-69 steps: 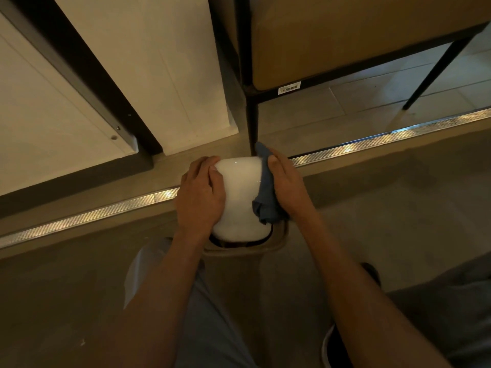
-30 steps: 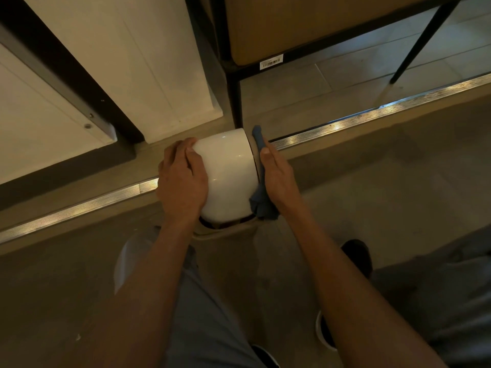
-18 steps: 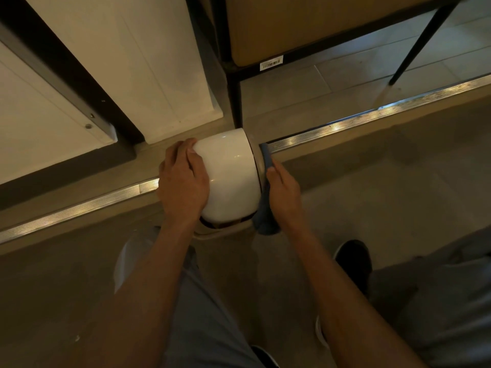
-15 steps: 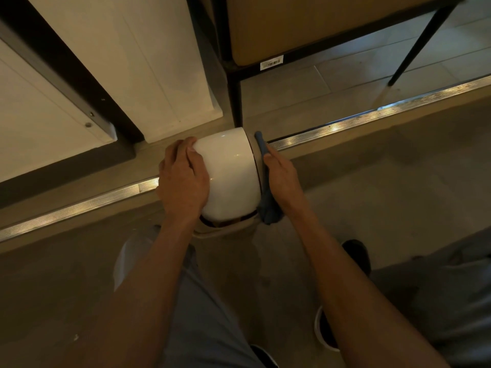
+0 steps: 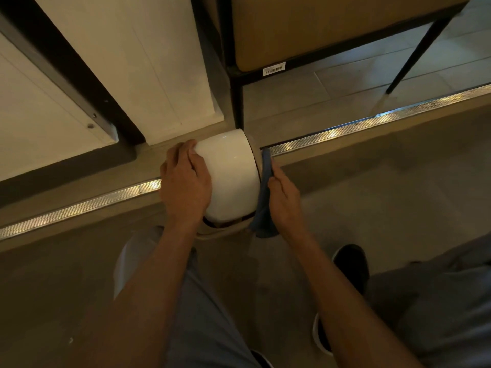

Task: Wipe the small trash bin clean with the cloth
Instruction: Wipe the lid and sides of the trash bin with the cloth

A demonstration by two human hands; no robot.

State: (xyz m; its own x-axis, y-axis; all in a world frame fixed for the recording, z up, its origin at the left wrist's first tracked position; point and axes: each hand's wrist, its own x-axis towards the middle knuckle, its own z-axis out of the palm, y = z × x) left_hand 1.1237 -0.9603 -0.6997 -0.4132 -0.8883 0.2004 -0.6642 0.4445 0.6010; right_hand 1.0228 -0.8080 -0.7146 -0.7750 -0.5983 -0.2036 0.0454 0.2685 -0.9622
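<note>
The small white trash bin (image 5: 229, 176) with a domed lid stands on the floor at the middle of the view, seen from above. My left hand (image 5: 184, 185) lies over the lid's left side, fingers curved round its edge, and steadies it. My right hand (image 5: 283, 200) presses a blue cloth (image 5: 261, 208) flat against the bin's right side. The cloth hangs down between my palm and the bin wall. The lower part of the bin is hidden under the lid and my hands.
A metal floor strip (image 5: 79, 205) runs across behind the bin. A white panel (image 5: 148, 62) and a dark door frame (image 5: 69, 75) stand at the back left. A dark-legged bench (image 5: 332, 30) is at the back right. My knees and a dark shoe (image 5: 350, 264) are below.
My right hand has slid the cloth back and forth along the bin's right side, now a little lower than half a second ago. My left hand has kept its place on the lid.
</note>
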